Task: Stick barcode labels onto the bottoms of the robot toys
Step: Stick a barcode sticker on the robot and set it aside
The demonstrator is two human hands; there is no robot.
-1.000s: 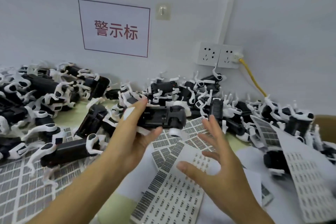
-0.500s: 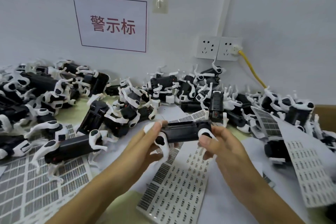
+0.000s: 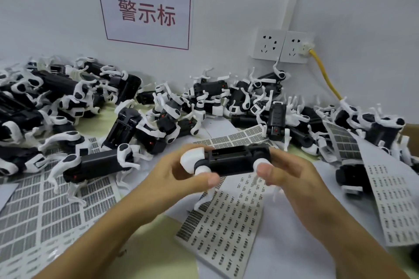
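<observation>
A black-and-white robot dog toy (image 3: 233, 161) hangs level above the table, its black body lengthwise between my hands. My left hand (image 3: 181, 176) grips its left end, fingers behind and thumb in front by a white leg joint. My right hand (image 3: 288, 176) grips the right end the same way. Directly beneath lies a barcode label sheet (image 3: 224, 226) with several small labels on it. I cannot tell whether a label is on the toy.
Piles of the same robot toys (image 3: 68, 106) fill the left and the back (image 3: 238, 97) of the table up to the wall. More label sheets lie at left (image 3: 45, 215) and right (image 3: 394, 199). A yellow cable (image 3: 324, 75) runs from the wall sockets (image 3: 283, 45).
My left hand carried the toy down from the pile toward me. My right hand, open over the sheet before, came up and took hold of the toy's right end.
</observation>
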